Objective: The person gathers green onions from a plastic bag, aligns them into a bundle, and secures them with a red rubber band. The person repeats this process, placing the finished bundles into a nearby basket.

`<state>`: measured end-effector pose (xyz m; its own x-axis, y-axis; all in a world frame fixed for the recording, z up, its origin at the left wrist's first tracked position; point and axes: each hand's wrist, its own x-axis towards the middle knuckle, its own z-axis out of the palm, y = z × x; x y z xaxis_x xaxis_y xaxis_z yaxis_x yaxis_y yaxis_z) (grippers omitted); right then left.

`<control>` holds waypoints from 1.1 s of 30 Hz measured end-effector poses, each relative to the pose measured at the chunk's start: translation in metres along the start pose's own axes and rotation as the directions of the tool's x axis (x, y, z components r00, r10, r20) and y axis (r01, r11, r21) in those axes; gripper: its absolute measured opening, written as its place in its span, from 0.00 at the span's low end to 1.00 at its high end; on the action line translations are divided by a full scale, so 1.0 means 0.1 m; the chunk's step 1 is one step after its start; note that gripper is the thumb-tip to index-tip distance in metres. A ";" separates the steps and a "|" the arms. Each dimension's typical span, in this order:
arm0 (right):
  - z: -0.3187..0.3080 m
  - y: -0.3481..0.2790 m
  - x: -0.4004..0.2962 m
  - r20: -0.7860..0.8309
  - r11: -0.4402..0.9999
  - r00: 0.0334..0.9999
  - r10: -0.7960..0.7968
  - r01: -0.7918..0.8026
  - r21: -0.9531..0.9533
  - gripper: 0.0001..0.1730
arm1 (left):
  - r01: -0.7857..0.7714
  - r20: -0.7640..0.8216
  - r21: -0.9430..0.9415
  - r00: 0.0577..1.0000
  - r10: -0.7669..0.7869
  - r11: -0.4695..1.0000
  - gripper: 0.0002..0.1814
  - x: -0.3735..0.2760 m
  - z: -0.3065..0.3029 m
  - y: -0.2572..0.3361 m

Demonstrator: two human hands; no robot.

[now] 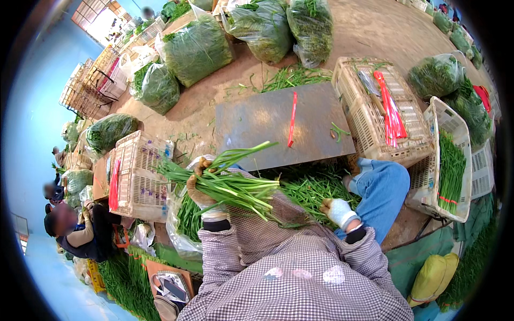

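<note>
My left hand (202, 188), in a white work glove with stained brown fingers, is closed around a loose bunch of green leafy stalks (241, 186), pale ends towards the right. My right hand (339, 210), gloved alike, is over the pile of cut greens (311, 192) by my bent knee; its fingers are partly curled, and whether they hold a stalk cannot be told. Ahead lies a grey metal board (257, 120) with one red tie strip (292, 120) on it. A plastic bag of greens (188, 218) stands under my left forearm.
An upturned plastic crate (361, 116) at the right bears a bundle of red strips (389, 116). Beside it, another crate (464, 160) holds tied greens (449, 172). A crate (140, 176) stands at the left, near a seated person (88, 232). Filled bags (196, 48) stand beyond.
</note>
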<state>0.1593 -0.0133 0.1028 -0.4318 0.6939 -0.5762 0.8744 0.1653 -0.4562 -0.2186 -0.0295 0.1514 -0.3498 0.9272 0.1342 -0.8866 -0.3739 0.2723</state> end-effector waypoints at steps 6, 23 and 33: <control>-0.13 -0.65 0.09 -0.334 0.605 0.862 -0.382 0.507 0.615 0.29 | 0.005 0.039 0.056 0.999 -0.007 0.998 0.09 0.02 0.07 -0.20; -0.03 -0.57 0.17 -0.304 -0.029 0.920 -0.248 0.307 0.951 0.20 | -0.058 -0.142 0.119 0.987 0.075 0.991 0.19 0.05 -0.21 -0.09; -0.26 -0.72 0.15 -0.387 -0.030 0.901 0.195 0.400 0.916 0.11 | -0.076 -0.125 0.074 0.989 0.085 0.994 0.16 0.06 -0.09 -0.11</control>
<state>0.0954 0.0035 0.1442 -0.1330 0.9288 -0.3460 -0.4020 -0.3697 -0.8377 -0.2141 -0.0197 0.1407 -0.4586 0.8879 0.0366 -0.8329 -0.4438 0.3307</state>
